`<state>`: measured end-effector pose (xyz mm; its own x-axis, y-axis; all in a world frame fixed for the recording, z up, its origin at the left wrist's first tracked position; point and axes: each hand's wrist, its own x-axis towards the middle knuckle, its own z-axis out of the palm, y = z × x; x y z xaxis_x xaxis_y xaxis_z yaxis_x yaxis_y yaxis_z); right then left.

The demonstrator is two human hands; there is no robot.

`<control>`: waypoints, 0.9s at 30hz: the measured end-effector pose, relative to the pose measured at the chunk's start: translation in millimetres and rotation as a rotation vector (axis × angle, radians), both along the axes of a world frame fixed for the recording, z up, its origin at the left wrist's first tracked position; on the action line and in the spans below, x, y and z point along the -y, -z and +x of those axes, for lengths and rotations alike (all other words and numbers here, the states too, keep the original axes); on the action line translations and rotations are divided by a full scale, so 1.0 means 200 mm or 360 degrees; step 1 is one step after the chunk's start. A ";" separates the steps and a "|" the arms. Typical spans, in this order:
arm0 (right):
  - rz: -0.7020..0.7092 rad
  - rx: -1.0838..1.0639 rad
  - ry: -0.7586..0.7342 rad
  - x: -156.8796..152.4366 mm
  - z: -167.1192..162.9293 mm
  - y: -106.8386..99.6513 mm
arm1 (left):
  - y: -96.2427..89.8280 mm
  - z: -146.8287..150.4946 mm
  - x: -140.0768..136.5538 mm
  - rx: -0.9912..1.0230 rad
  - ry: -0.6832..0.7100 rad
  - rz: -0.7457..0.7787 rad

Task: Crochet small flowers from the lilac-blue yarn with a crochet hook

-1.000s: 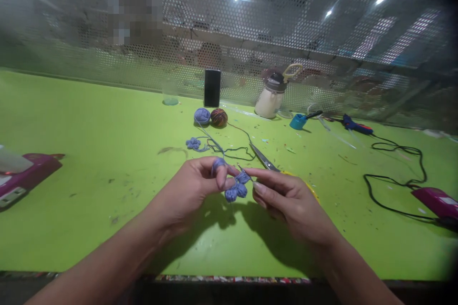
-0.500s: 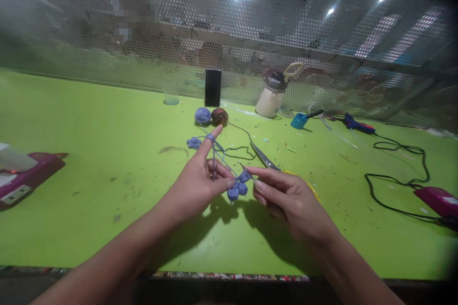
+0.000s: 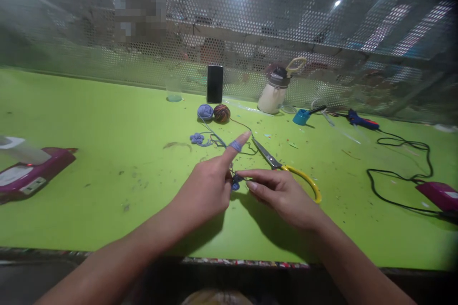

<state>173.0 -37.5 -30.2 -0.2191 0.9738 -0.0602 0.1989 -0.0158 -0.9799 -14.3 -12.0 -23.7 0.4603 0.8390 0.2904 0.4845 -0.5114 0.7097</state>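
Observation:
My left hand is closed on a small purple crochet flower, most of it now hidden by the fingers. Purple yarn wraps round the raised left index finger. Thumb and fingers of my right hand pinch a thin crochet hook, barely visible, at the flower's right edge. A purple yarn ball and a dark multicoloured yarn ball lie beyond the hands. Another purple crochet flower rests on the green table. Scissors with yellow handles lie just behind my right hand.
A black phone stands upright by a bottle and a clear cup. To the right are a blue pot, a glue gun and its cord. Purple power strips lie at the sides; a perforated metal screen runs behind.
My left hand has rolled over, its index finger swinging to the right, so it now covers most of the flower. My right hand has shifted slightly left, uncovering the yellow scissor handles.

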 end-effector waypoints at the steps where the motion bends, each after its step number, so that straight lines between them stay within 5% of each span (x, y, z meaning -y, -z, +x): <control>1: -0.0047 -0.0064 0.0020 0.00 -0.01 0.00 | 0.02 0.01 0.01 -0.0038 -0.0014 0.0129; 6: -0.0238 -0.0542 0.0223 0.00 -0.06 0.00 | 0.06 0.03 0.04 0.0064 -0.0004 0.0611; 8: -0.0243 -0.0739 0.0240 0.01 -0.07 0.00 | 0.03 0.03 0.03 0.0374 -0.0020 0.0372; 12: -0.0116 -0.0927 0.0183 0.04 -0.08 0.00 | -0.04 0.01 0.00 0.1135 0.0039 -0.0692; 14: -0.0026 -0.0888 0.0141 0.04 -0.07 0.01 | -0.06 -0.01 -0.02 0.1374 0.0155 -0.1008; 27: 0.0276 -0.0351 0.0115 0.05 -0.03 -0.01 | -0.13 -0.02 0.00 0.1536 0.0092 -0.1232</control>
